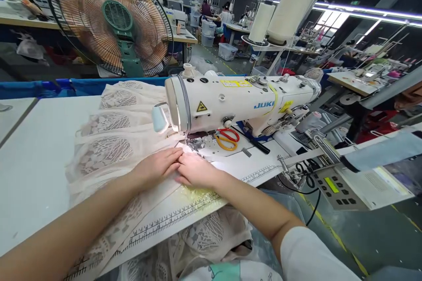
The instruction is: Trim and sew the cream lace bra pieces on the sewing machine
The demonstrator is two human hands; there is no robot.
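Note:
Cream lace fabric (108, 151) lies in folds over the left of the table and runs under the needle of a white sewing machine (211, 101). My left hand (158, 167) is closed on the fabric just in front of the presser foot, fingertips pointing right. Touching it, my right hand (196, 171) is closed on the fabric's edge, with its fingers bent toward the left. The hands cover the fabric between them. Scissors with red and orange handles (227, 139) rest on the machine bed, beside a black-handled tool (259, 144).
A ruler strip (174, 219) follows the table's front edge. More lace fabric (207, 237) hangs below it, near my lap. A large green fan (112, 17) stands behind the table. Thread cones (262, 22) rise behind the machine, and a control box (343, 186) sits at right.

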